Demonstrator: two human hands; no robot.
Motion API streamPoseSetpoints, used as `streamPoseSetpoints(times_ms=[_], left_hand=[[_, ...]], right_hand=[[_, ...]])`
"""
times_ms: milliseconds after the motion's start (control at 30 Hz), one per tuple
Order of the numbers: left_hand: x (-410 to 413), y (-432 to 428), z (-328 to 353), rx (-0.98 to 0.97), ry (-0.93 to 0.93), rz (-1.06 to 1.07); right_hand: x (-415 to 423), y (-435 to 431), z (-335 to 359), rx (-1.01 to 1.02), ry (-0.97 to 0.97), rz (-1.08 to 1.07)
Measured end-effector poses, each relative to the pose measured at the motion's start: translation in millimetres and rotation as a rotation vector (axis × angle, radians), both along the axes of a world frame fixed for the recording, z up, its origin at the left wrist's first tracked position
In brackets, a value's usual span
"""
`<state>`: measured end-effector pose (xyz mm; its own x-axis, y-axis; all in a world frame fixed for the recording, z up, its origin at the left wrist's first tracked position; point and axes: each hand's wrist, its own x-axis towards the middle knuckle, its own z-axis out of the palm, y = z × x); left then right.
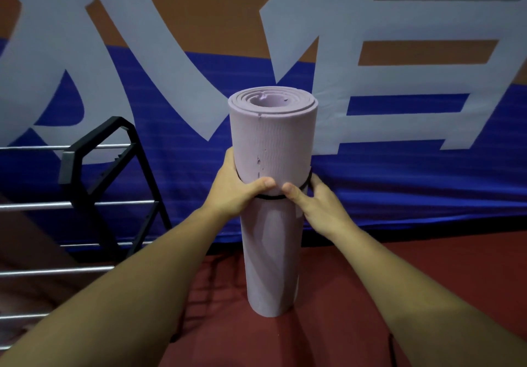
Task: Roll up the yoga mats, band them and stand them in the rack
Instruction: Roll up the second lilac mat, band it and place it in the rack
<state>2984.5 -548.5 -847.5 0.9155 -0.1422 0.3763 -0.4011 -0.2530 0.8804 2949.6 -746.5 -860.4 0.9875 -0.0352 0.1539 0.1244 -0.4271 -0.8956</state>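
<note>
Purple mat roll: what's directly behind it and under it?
Behind the purple mat roll hangs a blue and orange banner with large pale lettering. The roll stands on red floor. Its far side, and the black band there, are hidden.

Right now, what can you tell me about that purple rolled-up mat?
It is a pale lilac foam mat rolled into a tube, its spiral end facing up, with small nicks along its outer edge. It stands upright with its lower end on the red floor. A thin black band circles it partway down, where the left hand and right hand grip it, thumbs in front.
</note>
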Motion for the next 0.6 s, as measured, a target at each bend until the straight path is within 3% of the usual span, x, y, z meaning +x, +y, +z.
streamPoseSetpoints(times_ms=[133,300,600], left_hand=[[-2,8,-8,0.063,0.007,-0.088],[-4,1,-5,-0.088,-0.07,-0.009],[-5,4,-32,0.038,0.029,-0.022]], right_hand=[[4,-3,-1,-0.012,-0.041,-0.004],[11,11,18,0.109,-0.218,0.019],[-4,4,-25,0.052,-0.015,0.027]])
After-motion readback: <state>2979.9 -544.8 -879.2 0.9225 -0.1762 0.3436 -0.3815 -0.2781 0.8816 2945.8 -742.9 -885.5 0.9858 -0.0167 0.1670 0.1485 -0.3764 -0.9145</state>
